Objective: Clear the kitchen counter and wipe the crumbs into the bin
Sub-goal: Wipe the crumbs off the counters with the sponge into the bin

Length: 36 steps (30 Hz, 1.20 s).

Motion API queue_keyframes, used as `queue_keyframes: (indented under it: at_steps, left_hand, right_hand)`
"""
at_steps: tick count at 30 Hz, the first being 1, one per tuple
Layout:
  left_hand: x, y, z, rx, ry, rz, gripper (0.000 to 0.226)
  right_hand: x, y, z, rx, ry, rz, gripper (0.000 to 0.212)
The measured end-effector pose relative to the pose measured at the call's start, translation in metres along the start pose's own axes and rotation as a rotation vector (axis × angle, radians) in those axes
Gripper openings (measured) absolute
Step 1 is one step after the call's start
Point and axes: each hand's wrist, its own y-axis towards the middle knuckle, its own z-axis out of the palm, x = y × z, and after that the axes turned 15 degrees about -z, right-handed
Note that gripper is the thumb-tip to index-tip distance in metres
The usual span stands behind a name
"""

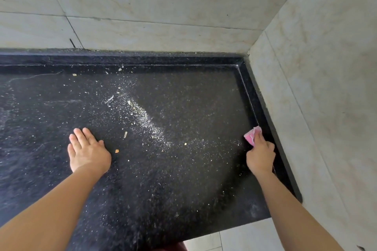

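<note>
Head view looks down on a black table [193,179] in a corner of pale wall tiles [163,6]. The right hand [260,155] has its grip closed round a pink cloth [252,134]. It presses the cloth down at the right side of the table, just beside the raised edge [250,96]. The left hand [88,152] lies flat on the table with its fingers straight, holding nothing. Between the two hands lie the crumbs [145,117], a pale dusty streak running from the back toward the front, with small bits spread all around. One orange bit [116,151] sits just beside the left hand. No bin can be seen.

I think the wiping is only starting, since most crumbs are not in a pile yet. A fast or hard swipe could throw crumbs off the front edge onto the floor [234,238]. Crumbs could also get stuck in the groove along the raised edge, where the cloth may not reach. The cloth is small, so fine dust may slip past its sides. The left hand could smear crumbs if it slides.
</note>
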Motion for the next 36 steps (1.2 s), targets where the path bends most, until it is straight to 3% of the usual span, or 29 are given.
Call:
queue_keyframes:
  at_steps: [4,7,9,11,13,15,17,18,19,22,24,26,28,31,33,35,36]
  left_hand:
    - [0.0,0.001,0.001,-0.013,0.001,-0.002,0.058]
    - [-0.001,-0.001,0.0,-0.021,-0.004,0.003,0.058]
    - [0.0,-0.003,-0.004,-0.006,-0.008,-0.001,0.058]
    - [0.004,-0.007,-0.006,0.002,-0.032,0.03,0.057]
    - [0.01,-0.016,-0.003,0.008,-0.081,0.09,0.057]
    - [0.018,-0.033,0.007,-0.004,-0.132,0.144,0.057]
    - [0.029,-0.05,0.02,-0.017,-0.149,0.185,0.058]
    - [0.033,-0.057,0.027,-0.023,-0.145,0.203,0.058]
    - [0.038,-0.061,0.032,-0.03,-0.137,0.209,0.058]
    - [0.044,-0.067,0.041,-0.034,-0.101,0.221,0.059]
    - [0.043,-0.067,0.041,-0.027,-0.083,0.218,0.059]
    - [0.041,-0.068,0.041,-0.015,-0.077,0.209,0.058]
    - [0.039,-0.069,0.042,-0.017,-0.08,0.2,0.058]
    - [0.039,-0.069,0.041,-0.01,-0.077,0.19,0.058]
    - [0.039,-0.069,0.041,-0.008,-0.078,0.189,0.058]
    - [0.038,-0.07,0.041,-0.006,-0.071,0.185,0.058]
    - [0.039,-0.07,0.041,-0.009,-0.063,0.184,0.058]
  right_hand:
    - [0.068,-0.028,0.029,-0.178,0.248,-0.014,0.078]
    - [0.116,-0.054,0.043,-0.052,0.373,-0.151,0.073]
    - [0.137,-0.064,0.048,0.117,0.576,-0.217,0.056]
    - [0.152,-0.071,0.035,0.199,0.84,-0.284,0.022]
    - [0.15,-0.069,0.021,0.126,0.978,-0.305,0.034]
    - [0.128,-0.061,0.005,-0.006,1.046,-0.194,0.033]
    - [0.088,-0.047,-0.006,-0.157,0.888,-0.092,0.022]
    - [0.061,-0.043,-0.011,-0.192,0.69,-0.051,0.016]
    - [0.038,-0.04,-0.018,-0.196,0.485,-0.014,0.025]
    - [-0.024,-0.053,-0.026,0.033,-0.071,-0.007,0.066]
    - [-0.036,-0.071,-0.018,0.156,-0.236,-0.036,0.079]
    - [-0.026,-0.085,-0.006,0.064,-0.106,0.049,0.078]
    - [-0.007,-0.093,0.003,-0.065,0.226,0.135,0.069]
    - [0.014,-0.092,0.0,0.042,0.707,0.177,0.02]
    - [0.009,-0.083,-0.011,0.004,0.702,0.128,0.029]
    - [-0.011,-0.074,-0.018,-0.092,0.504,0.102,0.019]
    - [-0.022,-0.072,-0.018,-0.11,0.392,0.134,0.025]
